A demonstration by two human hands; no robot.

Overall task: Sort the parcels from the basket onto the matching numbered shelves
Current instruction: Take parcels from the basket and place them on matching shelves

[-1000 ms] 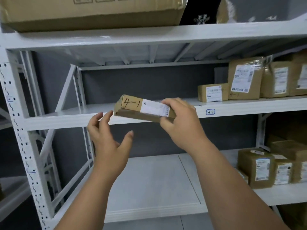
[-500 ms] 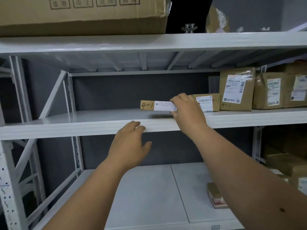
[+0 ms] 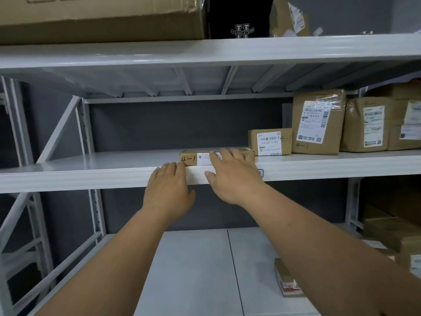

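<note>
Flat 4-1 parcel [image 3: 193,158] lying on middle shelf [image 3: 91,172], frame centre. Right hand [image 3: 230,176] resting spread fingers over its top, probably just touching. Left hand [image 3: 167,188] hanging relaxed, fingertips at shelf edge, holding nothing.

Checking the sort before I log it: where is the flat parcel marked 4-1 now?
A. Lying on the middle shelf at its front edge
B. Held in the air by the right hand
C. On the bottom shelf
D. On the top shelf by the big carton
A: the flat parcel lies on the middle shelf, right hand resting open on it.
</note>
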